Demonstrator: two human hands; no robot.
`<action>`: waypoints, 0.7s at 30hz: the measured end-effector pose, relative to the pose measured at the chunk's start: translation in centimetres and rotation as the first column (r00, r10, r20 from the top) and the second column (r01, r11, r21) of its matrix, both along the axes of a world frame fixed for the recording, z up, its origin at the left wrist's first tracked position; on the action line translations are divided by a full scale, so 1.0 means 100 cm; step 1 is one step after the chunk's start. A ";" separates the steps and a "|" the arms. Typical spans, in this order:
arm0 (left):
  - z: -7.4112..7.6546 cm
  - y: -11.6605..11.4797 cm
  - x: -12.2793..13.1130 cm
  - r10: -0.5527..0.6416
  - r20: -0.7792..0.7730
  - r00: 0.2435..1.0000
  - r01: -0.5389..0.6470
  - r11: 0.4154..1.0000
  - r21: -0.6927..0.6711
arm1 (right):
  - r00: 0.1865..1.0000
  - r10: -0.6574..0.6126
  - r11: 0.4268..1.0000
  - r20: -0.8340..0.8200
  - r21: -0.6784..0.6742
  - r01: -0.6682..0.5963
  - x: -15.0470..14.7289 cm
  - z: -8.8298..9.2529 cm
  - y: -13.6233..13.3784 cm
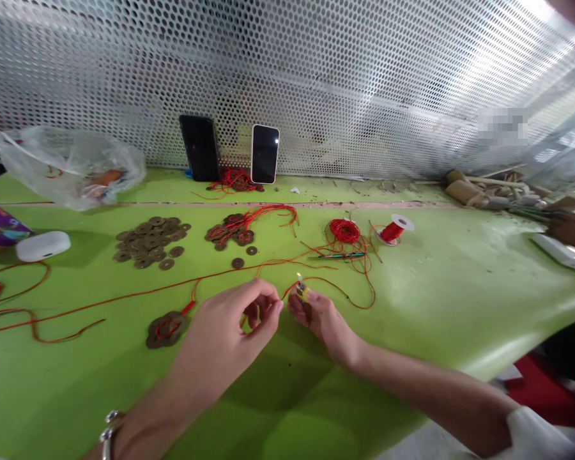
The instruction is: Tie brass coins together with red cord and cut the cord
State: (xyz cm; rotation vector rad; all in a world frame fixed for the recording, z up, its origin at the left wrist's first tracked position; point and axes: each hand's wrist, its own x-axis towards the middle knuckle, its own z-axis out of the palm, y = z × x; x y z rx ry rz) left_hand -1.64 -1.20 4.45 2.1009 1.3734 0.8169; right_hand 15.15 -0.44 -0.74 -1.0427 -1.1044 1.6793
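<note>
My left hand point(230, 319) is closed in a pinch on a thin red cord point(290, 289) above the table. A lighter point(302, 292) with a yellow part is gripped in my right hand point(330, 326), and a small flame point(299, 276) burns at its top. The cord passes close beside the lighter; whether the flame touches it, I cannot tell. Left of my left hand lies a coin knot ornament point(167, 329), several coins bound in a flower shape with red cord. Beyond my hands sit a pile of loose coins point(153, 239) and a cluster of corded coins point(232, 230).
A red cord bundle point(344, 231), a teal thin tool point(340, 255) and a thread spool point(393, 231) lie beyond my right hand. Two phones point(200, 150) lean on the perforated metal panel point(340, 83). At left are a plastic bag point(71, 166) and a white case point(43, 246). Another person's hand point(572, 229) shows far right.
</note>
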 end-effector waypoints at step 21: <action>-0.018 0.013 -0.005 0.037 -0.205 0.978 -0.043 0.999 -0.024 | 0.993 0.069 0.982 -0.092 -0.170 -0.084 0.025 0.012 0.009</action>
